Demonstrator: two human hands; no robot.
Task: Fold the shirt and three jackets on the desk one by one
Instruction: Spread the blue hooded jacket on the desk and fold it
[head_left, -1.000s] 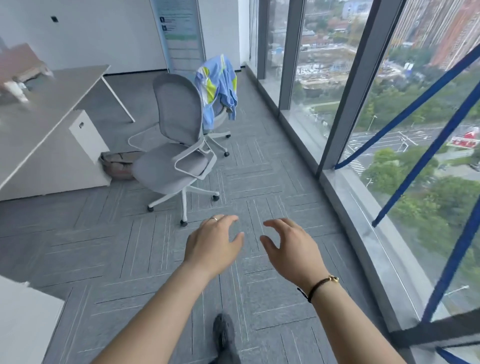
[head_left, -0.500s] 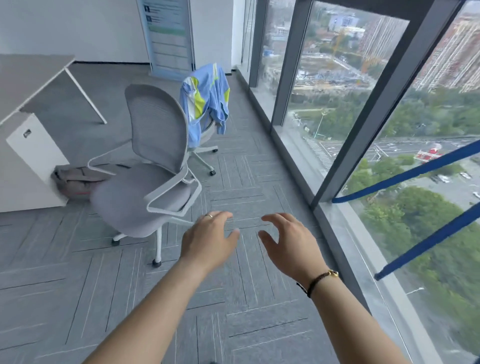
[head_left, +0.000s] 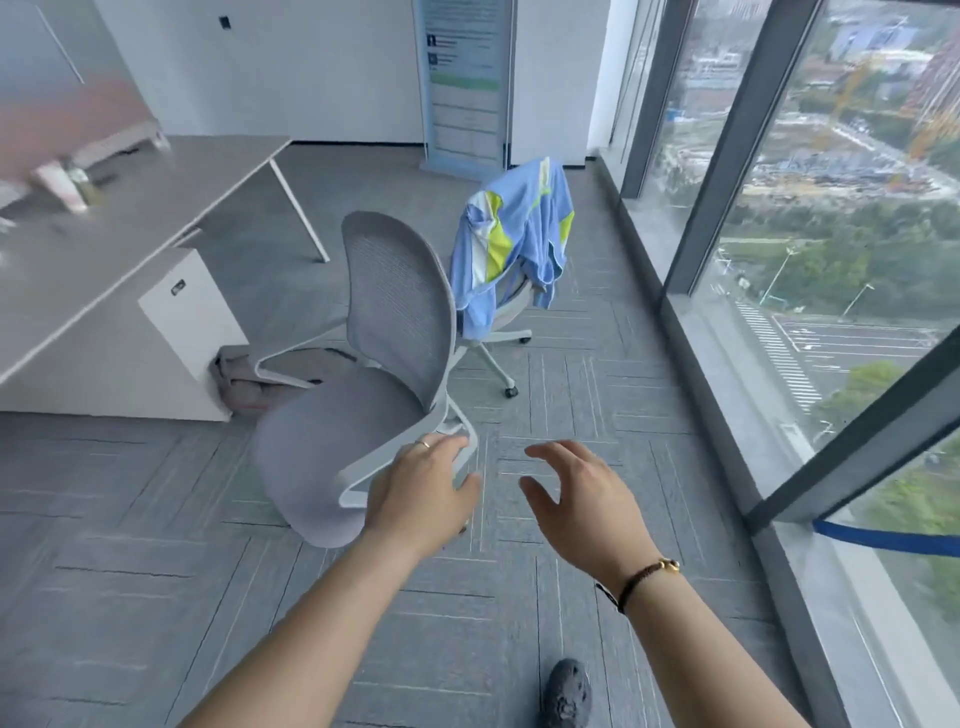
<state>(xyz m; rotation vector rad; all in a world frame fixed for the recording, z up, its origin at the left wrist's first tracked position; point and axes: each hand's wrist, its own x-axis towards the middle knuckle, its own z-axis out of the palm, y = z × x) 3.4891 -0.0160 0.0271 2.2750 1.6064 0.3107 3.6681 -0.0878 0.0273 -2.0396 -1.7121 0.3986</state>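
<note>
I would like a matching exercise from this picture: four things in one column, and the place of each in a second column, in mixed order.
Things:
1. blue jacket
2. bracelet
3. ring
4. grey bag

Places:
A. on the floor beside the desk
B. on the right hand's wrist
C. draped over the far chair
D. on a finger of the left hand

Pairs: 1-C, 2-B, 3-D, 4-A
</note>
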